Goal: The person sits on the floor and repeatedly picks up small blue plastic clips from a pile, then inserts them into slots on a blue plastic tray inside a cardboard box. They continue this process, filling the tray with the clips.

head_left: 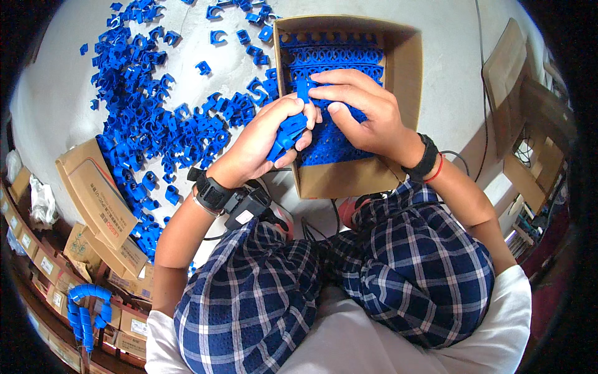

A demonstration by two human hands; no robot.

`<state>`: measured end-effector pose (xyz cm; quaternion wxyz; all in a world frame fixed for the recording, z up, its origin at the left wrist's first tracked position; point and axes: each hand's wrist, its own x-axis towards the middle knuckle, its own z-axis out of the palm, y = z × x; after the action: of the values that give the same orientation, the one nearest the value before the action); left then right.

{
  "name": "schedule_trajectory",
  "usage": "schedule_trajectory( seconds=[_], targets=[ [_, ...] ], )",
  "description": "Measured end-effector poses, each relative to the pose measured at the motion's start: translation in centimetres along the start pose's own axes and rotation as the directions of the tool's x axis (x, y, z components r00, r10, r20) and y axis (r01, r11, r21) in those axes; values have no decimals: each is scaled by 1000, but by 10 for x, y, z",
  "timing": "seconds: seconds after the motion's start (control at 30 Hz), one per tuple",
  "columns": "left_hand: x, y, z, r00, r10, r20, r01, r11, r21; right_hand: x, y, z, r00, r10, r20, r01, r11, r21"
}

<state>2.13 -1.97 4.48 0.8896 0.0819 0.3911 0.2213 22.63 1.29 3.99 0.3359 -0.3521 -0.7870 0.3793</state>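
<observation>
Clutching blue clips (289, 129) in curled left fingers (304, 141), with right fingers (349, 96) parted, empty, over cardboard box (403, 81) of clip rows (330, 148).

Loose clips (128, 78) lie left of the carton (403, 81) holding packed clips (336, 57).

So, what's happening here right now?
The person's left hand is holding a few small blue clips over the near left part of an open cardboard box. The right hand is open, its fingertips right by the clips. Inside the box, blue pieces lie in rows; many loose blue clips are scattered on the floor to the left.
</observation>
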Motion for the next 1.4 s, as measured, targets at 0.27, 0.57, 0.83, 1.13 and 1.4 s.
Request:
schedule_trajectory(
  seconds=[0.27,0.57,0.83,1.13,1.4],
  targets=[
    [3,-4,-3,999,49,0,-49,999,22,-3,-1,-5,999,-36,39,38,998,-57],
    [3,-5,-1,997,81,-17,-80,996,47,-5,0,-2,1000,-31,2,31,995,-97],
    [2,-4,-3,996,78,31,-80,994,70,-2,4,-7,998,-69,6,67,943,-327],
    [5,-7,-5,996,85,18,-86,995,49,-5,5,-10,990,-119,81,136,957,-255],
    [5,-8,-5,997,76,18,-77,995,59,-2,17,-6,997,57,59,-20,865,-501]
  ],
)
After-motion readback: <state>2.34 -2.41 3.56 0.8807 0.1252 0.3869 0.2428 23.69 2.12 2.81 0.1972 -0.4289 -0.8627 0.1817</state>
